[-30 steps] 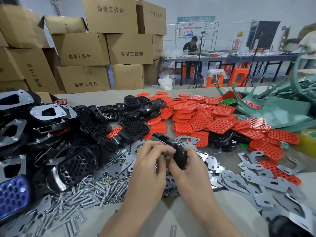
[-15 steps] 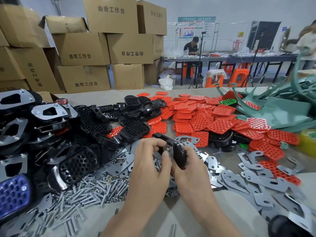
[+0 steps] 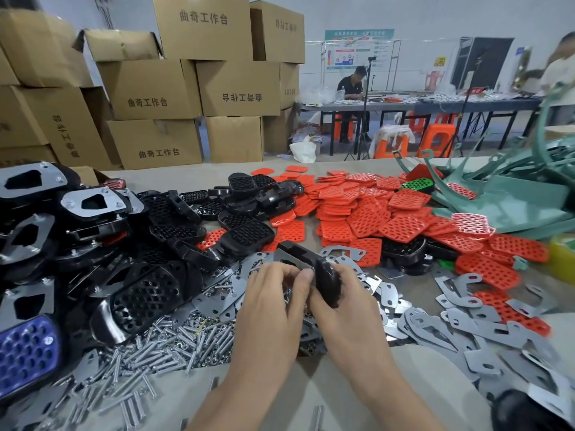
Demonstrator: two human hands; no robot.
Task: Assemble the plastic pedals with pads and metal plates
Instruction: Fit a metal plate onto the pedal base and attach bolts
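Observation:
A black plastic pedal (image 3: 323, 275) with a grey metal plate (image 3: 291, 259) on its face is held up on edge above the table's middle. My right hand (image 3: 345, 309) grips the pedal's rounded end from the right. My left hand (image 3: 273, 303) pinches at the plate's near corner with thumb and fingertips; what lies under the fingertips is hidden. Loose black pedals (image 3: 149, 293) lie to the left, red perforated pads (image 3: 367, 219) behind, grey metal plates (image 3: 466, 321) to the right, and bolts (image 3: 174, 346) in front left.
Assembled pedals with plates (image 3: 93, 203) are stacked at far left, a blue-padded one (image 3: 25, 353) at the near left edge. Green plastic parts (image 3: 513, 194) lie at back right. Cardboard boxes (image 3: 149, 88) stand behind the table. A person sits at a distant table (image 3: 435, 104).
The pedal has turned slightly so its metal plate faces me more. My left fingers have shifted along the plate's edge. My right hand keeps its grip.

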